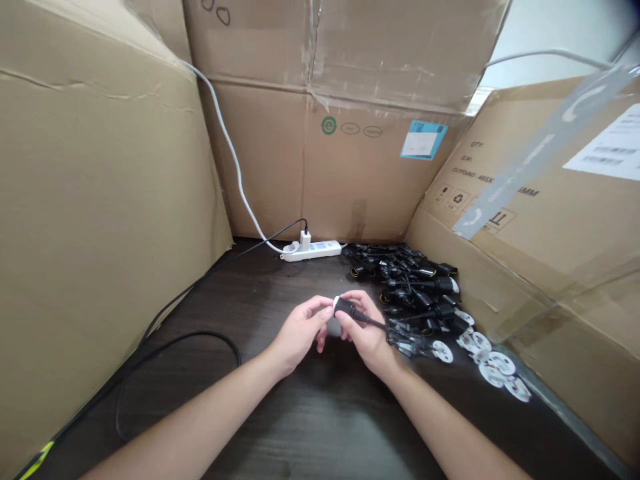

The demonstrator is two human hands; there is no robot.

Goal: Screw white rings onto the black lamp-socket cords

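Both my hands meet over the middle of a dark wooden table [310, 413]. My right hand [367, 337] is closed round a small black connector [350, 310] with a white cap at its tip; its thin black cable trails off to the right. My left hand [300, 330] pinches the white-capped end of that same connector with fingertips and thumb. Just to the right lies a heap of similar black connectors [410, 287] with cables, and several loose white round caps [493, 363] lie beside it.
Big cardboard boxes wall the table: one on the left [100, 220], one at the back [340, 147], one on the right [560, 233]. A white power strip [313, 250] with a plugged charger lies at the back. A black cable [170, 347] loops across the left.
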